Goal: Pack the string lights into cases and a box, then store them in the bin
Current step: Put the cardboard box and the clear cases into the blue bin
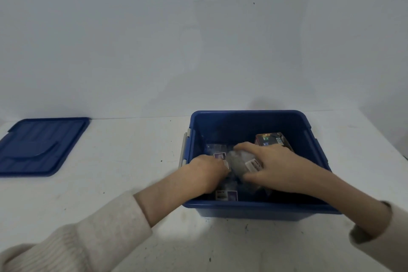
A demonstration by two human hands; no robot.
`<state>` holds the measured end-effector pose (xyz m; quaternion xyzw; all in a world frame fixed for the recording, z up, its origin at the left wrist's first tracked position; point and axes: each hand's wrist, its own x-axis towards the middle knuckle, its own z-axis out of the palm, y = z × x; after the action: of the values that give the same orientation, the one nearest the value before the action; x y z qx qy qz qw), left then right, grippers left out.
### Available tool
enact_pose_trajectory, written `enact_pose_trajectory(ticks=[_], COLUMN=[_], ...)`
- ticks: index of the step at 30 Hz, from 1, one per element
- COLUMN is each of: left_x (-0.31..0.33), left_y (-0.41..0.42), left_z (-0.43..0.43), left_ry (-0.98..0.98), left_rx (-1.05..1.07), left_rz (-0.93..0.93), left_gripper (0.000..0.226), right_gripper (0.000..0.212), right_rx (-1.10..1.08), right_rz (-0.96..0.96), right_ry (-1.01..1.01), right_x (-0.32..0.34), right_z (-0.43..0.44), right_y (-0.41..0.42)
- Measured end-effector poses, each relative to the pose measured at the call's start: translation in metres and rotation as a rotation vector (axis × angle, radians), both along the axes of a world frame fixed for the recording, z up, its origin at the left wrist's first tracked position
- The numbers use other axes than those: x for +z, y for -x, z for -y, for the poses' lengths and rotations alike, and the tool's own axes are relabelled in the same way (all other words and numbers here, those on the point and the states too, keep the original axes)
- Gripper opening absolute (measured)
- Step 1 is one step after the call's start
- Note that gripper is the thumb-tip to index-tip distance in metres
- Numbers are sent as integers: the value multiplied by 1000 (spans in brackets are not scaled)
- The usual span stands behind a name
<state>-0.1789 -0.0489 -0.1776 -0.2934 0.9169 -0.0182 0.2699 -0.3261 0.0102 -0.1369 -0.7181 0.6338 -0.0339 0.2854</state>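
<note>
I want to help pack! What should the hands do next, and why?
Probably set the clear case down and let go: both the left hand and right hand hold it low inside the blue bin, beside the box.

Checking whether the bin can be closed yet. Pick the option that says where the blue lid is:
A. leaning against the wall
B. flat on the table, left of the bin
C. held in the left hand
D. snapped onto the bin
B: the blue lid lies flat on the white table, apart from the open bin, where both hands are.
</note>
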Motion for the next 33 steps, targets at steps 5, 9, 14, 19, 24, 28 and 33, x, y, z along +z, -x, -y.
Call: enact_pose_trajectory(ticks=[5,9,14,19,24,28,33], left_x=[1,0,2,2,0,0,15], left_y=[1,2,1,1,-1,-1,0], left_z=[0,1,1,0,1,0,0], left_ry=[-6,-13,4,6,-31,-64,1], left_rx=[-11,-3,-51,-51,-14,25,80], left_rz=[23,22,-9,-20,-49,-43,-249], left_gripper=[25,26,26,26,26,27,21], right_gripper=[49,43,33,39,62,36,32], right_rx=[129,158,193,173,114,241,236], right_rz=[-361,-455,-465,-538,-393,-400,-301], right_ry=[-30,-243,-428,-386,-297,-343,-277], right_x=[-1,-6,-10,-25,-25,-15,-12], right_z=[-1,11,26,29,21,13,14], right_y=[-27,-35,-35,-40,-32,-17,-12])
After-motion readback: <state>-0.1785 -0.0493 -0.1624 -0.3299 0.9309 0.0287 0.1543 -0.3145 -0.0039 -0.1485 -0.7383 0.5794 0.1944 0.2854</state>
